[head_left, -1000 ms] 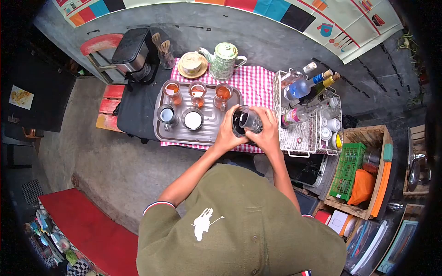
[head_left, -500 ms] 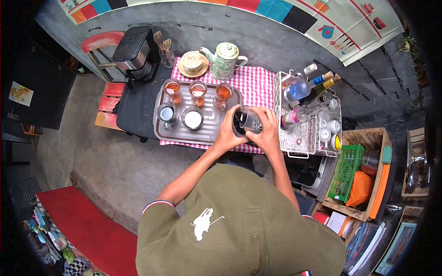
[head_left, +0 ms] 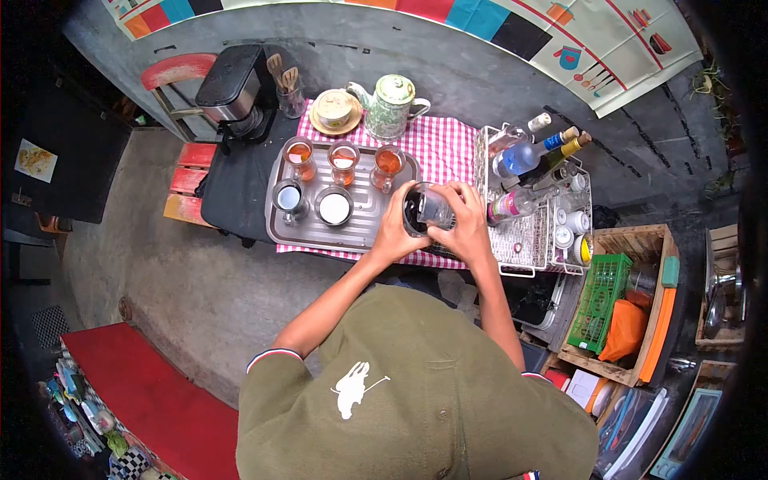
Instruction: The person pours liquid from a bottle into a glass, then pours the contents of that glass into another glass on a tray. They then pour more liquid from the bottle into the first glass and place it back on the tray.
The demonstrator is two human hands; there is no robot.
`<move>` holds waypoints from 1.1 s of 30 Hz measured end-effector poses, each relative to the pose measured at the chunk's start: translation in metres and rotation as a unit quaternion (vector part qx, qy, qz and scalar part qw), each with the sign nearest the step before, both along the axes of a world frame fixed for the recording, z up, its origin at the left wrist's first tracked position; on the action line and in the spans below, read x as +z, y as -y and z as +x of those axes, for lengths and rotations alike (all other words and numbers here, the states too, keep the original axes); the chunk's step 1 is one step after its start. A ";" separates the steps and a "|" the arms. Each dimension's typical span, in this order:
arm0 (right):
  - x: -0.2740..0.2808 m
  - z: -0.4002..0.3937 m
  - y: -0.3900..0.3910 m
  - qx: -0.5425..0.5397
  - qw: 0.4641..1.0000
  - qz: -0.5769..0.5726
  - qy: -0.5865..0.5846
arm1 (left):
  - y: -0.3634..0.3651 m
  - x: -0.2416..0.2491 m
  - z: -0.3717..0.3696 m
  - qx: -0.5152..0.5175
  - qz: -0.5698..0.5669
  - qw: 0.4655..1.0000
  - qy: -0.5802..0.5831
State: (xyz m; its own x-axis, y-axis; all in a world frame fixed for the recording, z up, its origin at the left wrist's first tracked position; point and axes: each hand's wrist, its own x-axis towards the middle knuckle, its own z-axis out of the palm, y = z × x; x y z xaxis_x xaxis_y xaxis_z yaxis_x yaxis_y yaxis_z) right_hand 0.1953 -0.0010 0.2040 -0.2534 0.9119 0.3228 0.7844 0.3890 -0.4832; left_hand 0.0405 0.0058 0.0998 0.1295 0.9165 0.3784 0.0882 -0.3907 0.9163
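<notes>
The left hand (head_left: 392, 230) and right hand (head_left: 466, 228) are both curled around a glass (head_left: 436, 210), gripping it from either side; its left part looks dark, and whether that is a second vessel cannot be told. Fingers and thumbs cover much of its rim and sides. Just left of the left hand lies the tray (head_left: 364, 232), its right edge partly hidden by that hand. On it, the white-filled glass (head_left: 334, 208) is nearest, standing between the left hand and the mug (head_left: 290, 198); three amber glasses (head_left: 343, 164) line up behind them. Close to the right of the right hand, the wire basket (head_left: 512, 246) puts its wall between the fingers and the pink-labelled bottle (head_left: 514, 203), with the blue bottle (head_left: 516, 162) farther back. Checked cloth (head_left: 448, 148) spreads beyond both hands over the worktop (head_left: 240, 188). Past the tray stand the teapot (head_left: 388, 110) and the saucered cup (head_left: 334, 106), then the utensil jar (head_left: 292, 104) and, farthest left of these, the coffee maker (head_left: 232, 84). Well to the right of the right hand, a wooden crate (head_left: 656, 300) holds a green basket (head_left: 602, 300) and something orange (head_left: 626, 330).
</notes>
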 end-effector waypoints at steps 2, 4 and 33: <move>0.009 0.001 -0.002 0.009 1.000 -0.010 0.005 | 0.000 0.002 0.000 0.003 -0.001 1.000 0.001; 0.010 0.005 -0.005 0.020 1.000 -0.023 -0.002 | 0.000 0.003 -0.001 0.007 -0.001 1.000 0.002; 0.069 0.009 -0.043 0.005 0.983 -0.180 0.024 | -0.005 0.002 -0.003 0.017 -0.010 1.000 0.010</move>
State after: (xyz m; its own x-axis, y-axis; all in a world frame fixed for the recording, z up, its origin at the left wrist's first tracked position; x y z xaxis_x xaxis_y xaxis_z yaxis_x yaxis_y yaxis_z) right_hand 0.2045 0.0424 0.2732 -0.2690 0.9626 -0.0335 0.8065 0.2062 -0.5541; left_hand 0.0377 0.0110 0.1016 0.0910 0.9275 0.3626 0.0832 -0.3699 0.9254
